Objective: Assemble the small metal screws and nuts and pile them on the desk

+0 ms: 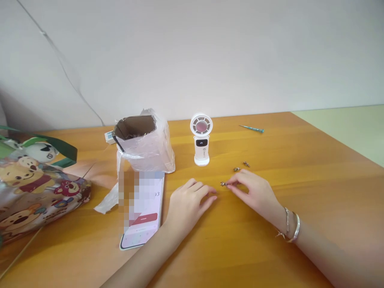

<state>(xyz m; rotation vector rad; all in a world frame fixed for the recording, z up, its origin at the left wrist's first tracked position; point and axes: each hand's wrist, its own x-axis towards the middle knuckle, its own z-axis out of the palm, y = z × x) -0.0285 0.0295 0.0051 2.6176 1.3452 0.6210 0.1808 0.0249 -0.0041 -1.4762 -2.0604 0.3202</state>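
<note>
My right hand point(255, 190), with a bracelet and a bangle at its wrist, pinches a small metal screw-like part point(223, 184) between thumb and fingertips, just above or on the wooden table point(240, 240). Two similar small metal parts, a nearer one point(237, 169) and a farther one point(246, 163), lie just beyond that hand. To the left, my left hand point(189, 202) rests low over the table with thumb and fingers apart and nothing between them. Its fingertips point toward the pinched part without touching it. The exact kind of the metal parts is too small to tell.
A small white fan point(201, 146) stands upright behind the hands. Left of it is an open box point(150, 150) wrapped in plastic. A phone point(144, 228) lies by my left forearm. A printed bag point(42, 188) sits far left; a thin teal tool point(253, 129) lies at back right.
</note>
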